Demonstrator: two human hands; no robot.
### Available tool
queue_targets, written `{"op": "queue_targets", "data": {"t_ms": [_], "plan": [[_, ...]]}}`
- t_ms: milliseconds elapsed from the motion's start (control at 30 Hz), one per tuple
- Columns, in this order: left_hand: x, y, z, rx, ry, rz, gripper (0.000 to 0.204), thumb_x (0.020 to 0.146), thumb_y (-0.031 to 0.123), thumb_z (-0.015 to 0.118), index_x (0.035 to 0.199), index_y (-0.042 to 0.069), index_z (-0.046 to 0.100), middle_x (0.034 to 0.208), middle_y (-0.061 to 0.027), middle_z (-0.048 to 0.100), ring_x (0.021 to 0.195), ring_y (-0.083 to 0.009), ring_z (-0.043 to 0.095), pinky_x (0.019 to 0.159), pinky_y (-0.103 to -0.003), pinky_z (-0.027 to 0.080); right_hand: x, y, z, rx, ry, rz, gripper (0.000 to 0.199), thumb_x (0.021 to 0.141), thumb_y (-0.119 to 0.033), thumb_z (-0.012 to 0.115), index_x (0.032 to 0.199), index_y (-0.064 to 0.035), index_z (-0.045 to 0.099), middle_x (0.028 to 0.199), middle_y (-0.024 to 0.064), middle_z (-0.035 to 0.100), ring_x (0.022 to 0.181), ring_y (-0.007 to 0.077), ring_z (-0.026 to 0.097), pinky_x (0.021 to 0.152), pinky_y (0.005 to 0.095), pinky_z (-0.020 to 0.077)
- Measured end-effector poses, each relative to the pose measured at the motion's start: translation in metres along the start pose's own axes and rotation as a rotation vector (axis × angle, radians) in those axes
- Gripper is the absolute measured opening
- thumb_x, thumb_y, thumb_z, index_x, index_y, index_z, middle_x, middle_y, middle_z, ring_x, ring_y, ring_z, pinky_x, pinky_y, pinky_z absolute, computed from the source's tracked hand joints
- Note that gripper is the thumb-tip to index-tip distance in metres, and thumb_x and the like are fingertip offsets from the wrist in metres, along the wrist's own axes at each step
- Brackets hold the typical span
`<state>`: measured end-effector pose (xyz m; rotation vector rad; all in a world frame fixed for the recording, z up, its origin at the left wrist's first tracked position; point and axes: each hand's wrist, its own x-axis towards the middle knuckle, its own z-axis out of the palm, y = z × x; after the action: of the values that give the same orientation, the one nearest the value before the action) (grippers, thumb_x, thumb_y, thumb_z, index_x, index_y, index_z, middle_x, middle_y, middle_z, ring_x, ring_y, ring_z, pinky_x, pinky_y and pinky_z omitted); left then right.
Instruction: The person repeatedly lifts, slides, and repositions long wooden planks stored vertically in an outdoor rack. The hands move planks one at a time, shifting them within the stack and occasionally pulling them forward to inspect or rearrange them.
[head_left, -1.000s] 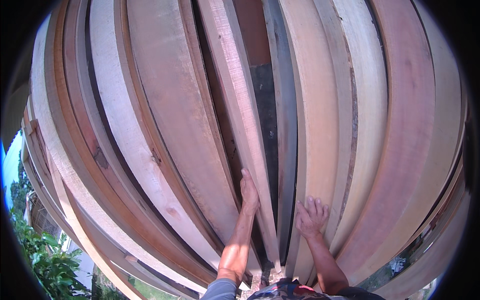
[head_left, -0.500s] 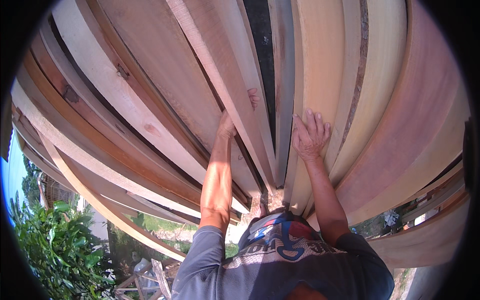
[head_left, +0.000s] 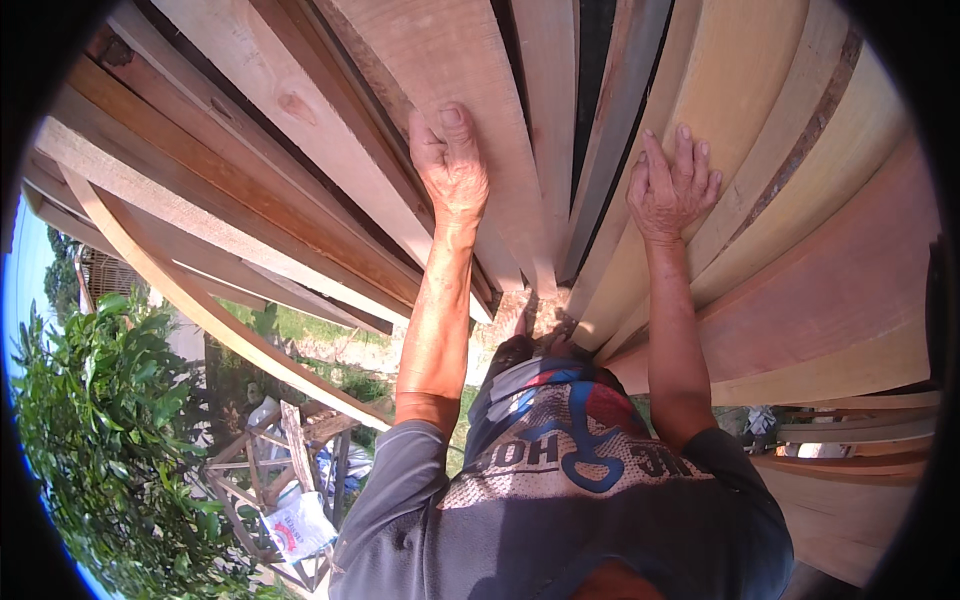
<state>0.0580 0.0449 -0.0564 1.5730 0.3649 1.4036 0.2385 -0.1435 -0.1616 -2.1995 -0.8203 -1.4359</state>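
Note:
My left hand (head_left: pixel 452 178) is closed on the left edge of a wide, pale brown wooden board (head_left: pixel 440 50). Its thumb lies along the board's face, and the other fingers are mostly hidden behind the edge. The board stands upright, leaning among others in a row. To the right, my right hand (head_left: pixel 675 192) rests with spread fingers on the face of a yellowish board (head_left: pixel 740 60), holding nothing. Between the two hands stand narrower boards, one of them greyish (head_left: pixel 620 110), with a dark gap beside it.
More boards lean on both sides, including a reddish one (head_left: pixel 840 270) at right and a knotted one (head_left: pixel 290 100) at left. A thin bent-looking strip (head_left: pixel 220 315) slants at lower left. Near it are a leafy bush (head_left: pixel 120 420) and a wooden frame (head_left: pixel 250 470) with a white bag (head_left: pixel 300 525).
The board in my left hand has turned, so more of its face shows, and my grip has moved to its left edge. My right hand still rests on the yellowish board.

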Motion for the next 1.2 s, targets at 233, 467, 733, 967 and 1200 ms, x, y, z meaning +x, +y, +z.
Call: {"op": "queue_targets", "data": {"t_ms": [233,467,733,967,1200], "plan": [[0.005,0.077,-0.105,-0.081,0.243,-0.044,0.089,0.095,0.077,0.044,0.145,0.003,0.044,0.131,-0.0071,0.058,0.118,-0.0219,0.057,0.106,-0.042,0.046,0.003,0.004,0.004,-0.068,-0.002,-0.022,0.032,0.086,-0.03,0.072,0.116,-0.04,0.076,0.149,-0.0032,0.055,0.141,0.0239,0.042,0.121,0.045,0.0118],[0.012,0.192,-0.231,-0.223,0.046,0.107,0.071,0.101,0.069,0.04,0.099,0.002,0.063,0.066,-0.0112,0.063,0.056,-0.0226,0.067,0.05,-0.035,0.062,0.001,0.016,0.007,-0.076,-0.046,-0.038,0.03,0.085,-0.036,0.074,0.114,-0.0413,0.076,0.147,-0.0034,0.057,0.139,0.024,0.044,0.117,0.0477,0.0158],[-0.04,0.266,-0.311,0.037,0.188,0.083,0.05,0.103,0.047,0.057,0.094,-0.001,0.064,0.067,-0.0118,0.061,0.054,-0.0218,0.064,0.045,-0.032,0.058,0.004,0.031,0.023,-0.046,0.0,-0.082,0.03,0.084,-0.039,0.073,0.113,-0.0447,0.076,0.144,-0.0019,0.059,0.134,0.0273,0.048,0.108,0.0532,0.0278],[-0.096,0.291,-0.357,0.421,0.541,-0.012,0.068,0.101,0.067,0.045,0.084,0.002,0.059,0.064,-0.0087,0.053,0.051,-0.0206,0.057,0.04,-0.033,0.052,0.003,0.039,0.028,-0.143,0.028,-0.137,0.029,0.083,-0.042,0.072,0.112,-0.0444,0.077,0.144,-0.0013,0.059,0.131,0.0294,0.05,0.102,0.0536,0.0351],[-0.163,0.277,-0.435,0.461,0.775,-0.157,0.074,0.09,0.083,0.047,0.088,0.01,0.059,0.062,-0.0029,0.052,0.048,-0.0197,0.054,0.041,-0.034,0.049,0.007,0.043,0.026,-0.081,0.055,-0.175,0.031,0.084,-0.045,0.07,0.115,-0.0449,0.076,0.144,0.0026,0.06,0.128,0.0338,0.054,0.098,0.0573,0.0394]]}}
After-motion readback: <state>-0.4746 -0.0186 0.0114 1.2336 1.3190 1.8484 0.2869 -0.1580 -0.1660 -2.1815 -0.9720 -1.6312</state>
